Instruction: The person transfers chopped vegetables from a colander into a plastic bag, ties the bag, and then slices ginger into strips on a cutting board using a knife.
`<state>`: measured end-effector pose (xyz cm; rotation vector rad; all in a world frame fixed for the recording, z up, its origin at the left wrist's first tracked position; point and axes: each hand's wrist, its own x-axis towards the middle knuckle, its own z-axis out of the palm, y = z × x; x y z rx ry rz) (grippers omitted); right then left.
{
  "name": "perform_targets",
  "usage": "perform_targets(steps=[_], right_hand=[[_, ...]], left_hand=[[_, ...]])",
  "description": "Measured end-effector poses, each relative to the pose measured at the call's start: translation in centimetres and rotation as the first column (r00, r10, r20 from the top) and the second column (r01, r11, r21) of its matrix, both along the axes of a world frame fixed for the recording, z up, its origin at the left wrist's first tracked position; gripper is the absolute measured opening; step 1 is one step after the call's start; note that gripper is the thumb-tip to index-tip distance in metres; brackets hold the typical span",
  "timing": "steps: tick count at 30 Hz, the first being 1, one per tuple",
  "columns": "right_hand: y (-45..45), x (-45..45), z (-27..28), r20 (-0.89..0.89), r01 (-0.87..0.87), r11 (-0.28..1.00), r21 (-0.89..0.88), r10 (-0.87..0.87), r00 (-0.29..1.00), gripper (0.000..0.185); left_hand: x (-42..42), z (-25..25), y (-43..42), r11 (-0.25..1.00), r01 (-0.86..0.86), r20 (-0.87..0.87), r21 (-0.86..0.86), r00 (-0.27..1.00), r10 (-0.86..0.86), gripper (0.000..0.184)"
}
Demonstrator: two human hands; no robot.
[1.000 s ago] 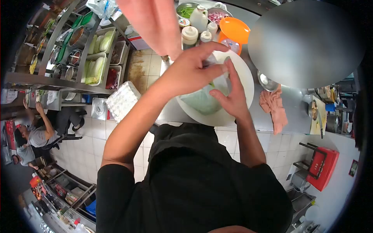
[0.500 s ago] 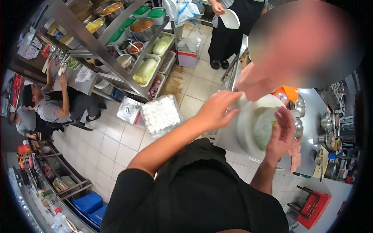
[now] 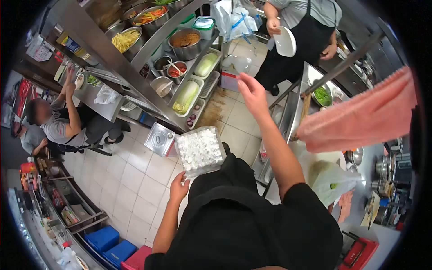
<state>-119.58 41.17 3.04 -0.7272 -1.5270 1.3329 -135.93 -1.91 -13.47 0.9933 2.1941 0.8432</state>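
Though right hand (image 3: 253,94) open, empty, left hand (image 3: 179,187) half-curled, contact with white bundle (image 3: 200,150) unclear.

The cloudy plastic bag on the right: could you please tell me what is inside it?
A bright green bit shows in the cloudy plastic bag; its folds hide any other contents, so I cannot identify them.

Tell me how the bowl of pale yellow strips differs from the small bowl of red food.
Contents: the bowl of pale yellow strips holds long, thin pieces; the small bowl of red food holds a finer, chunky mix.
Size: the yellow-strip bowl looks larger; the red-food bowl looks smaller.
Utensil: a spoon stands in the red-food bowl; none shows in the yellow-strip bowl.
Both are round, metallic-looking and uncovered.
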Motion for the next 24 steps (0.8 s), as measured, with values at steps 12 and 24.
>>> perform_targets(steps=[12, 24], right_hand=[[32.2, -20.5, -5.6, 0.269, 0.317, 0.944, 0.091, -0.330, 0.905, 0.065], [41.8, -24.3, -8.0, 0.572, 0.492, 0.848, 0.196, -0.506, 0.645, 0.052]], left_hand=[[-0.7, -1.0, -1.7, 0.903, -0.329, -0.025, -0.277, 0.942, 0.336, 0.037], [2.3, -2.0, -2.4, 0.830, -0.378, -0.039, -0.411, 0.917, 0.398, 0.036]])
